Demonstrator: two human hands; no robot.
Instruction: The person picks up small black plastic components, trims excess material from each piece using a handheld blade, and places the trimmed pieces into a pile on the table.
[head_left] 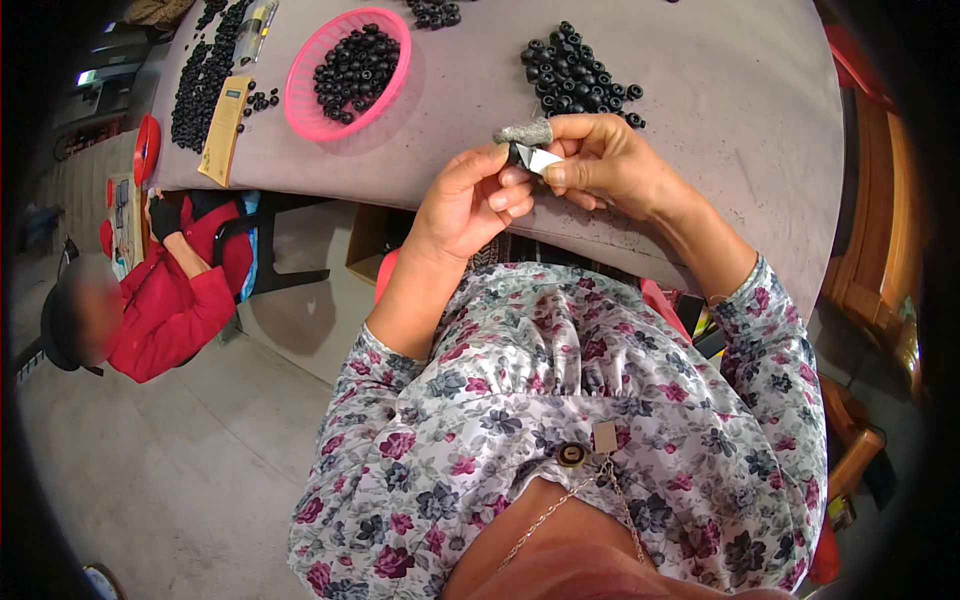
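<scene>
Above the table's near edge, my two hands meet. A small black rounded piece [515,154] is pinched between the thumb and fingers of my left hand [462,200]. My right hand [615,168] grips a small flat blade [541,160], pale and shiny, with its edge against the black piece. Grey wrapping [523,132] covers my right index finger. Just beyond the right hand lies a pile of black ring-like pieces [575,75], round and with holes. How far the blade reaches into the held piece is hidden by the fingers.
A pink plastic basket [400,85] holds many black pieces on the grey-covered table [470,80]. More pieces [205,90] spread at the far left, by a tan cardboard packet [224,130]. A person in red [185,300] sits at left. Wooden furniture [870,230] stands right.
</scene>
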